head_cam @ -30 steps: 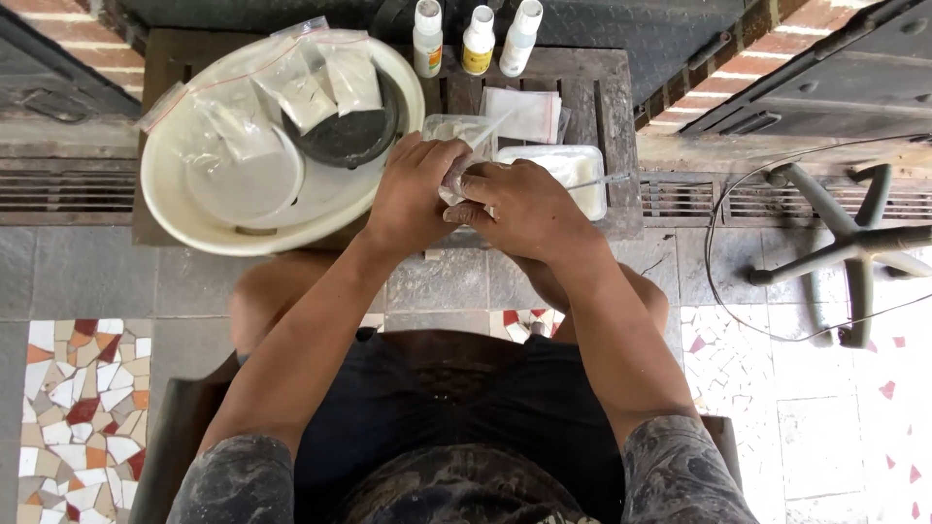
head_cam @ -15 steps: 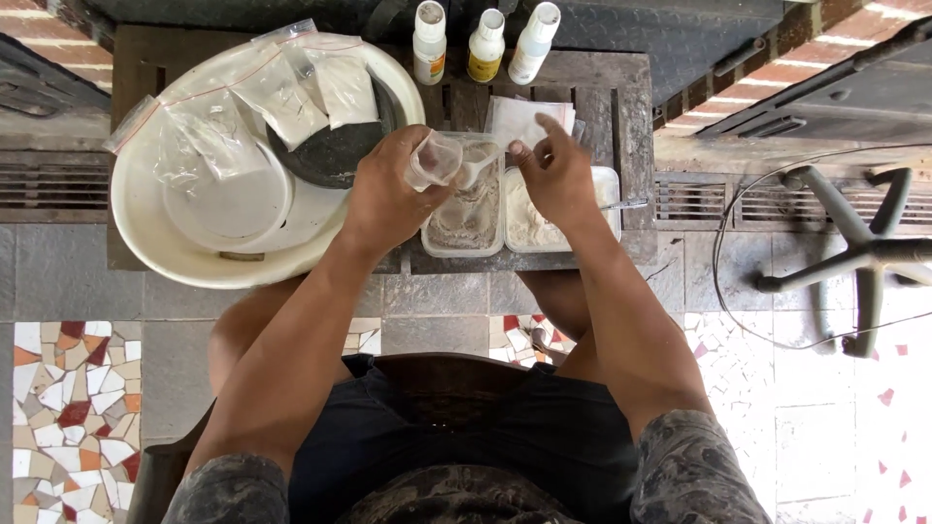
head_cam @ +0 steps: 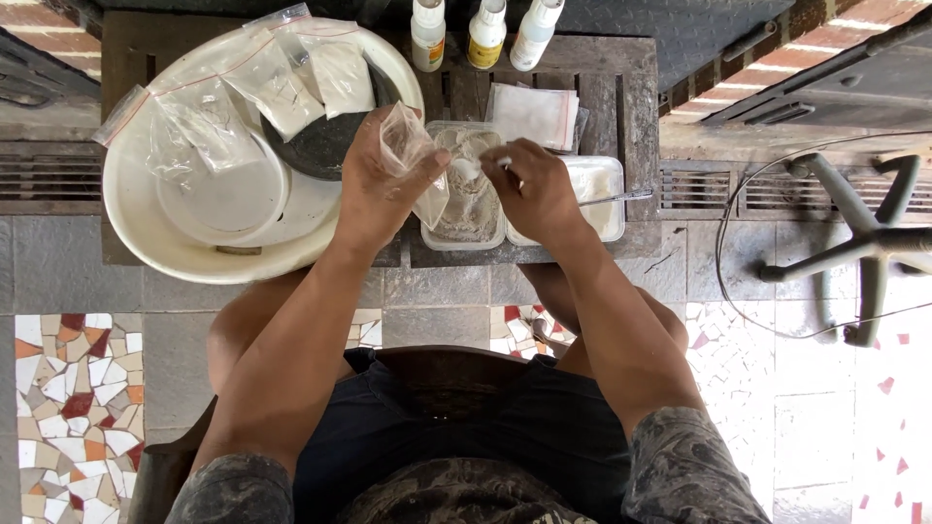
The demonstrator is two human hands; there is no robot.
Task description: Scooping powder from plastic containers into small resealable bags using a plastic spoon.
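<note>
Hands over tub | left hand (head_cam: 374,189) pinches small clear bag (head_cam: 413,160) open, mouth up | right hand (head_cam: 534,189) closed on spoon (head_cam: 482,165) above powder tub (head_cam: 468,199) | 3 bottles (head_cam: 485,31) far.

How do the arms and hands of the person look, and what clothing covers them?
Both forearms are bare down to the left hand and the right hand. No gloves, rings, watch or bracelets show. Short sleeves end above the elbows: the left sleeve and the right sleeve are grey with a dark mottled pattern.
</note>
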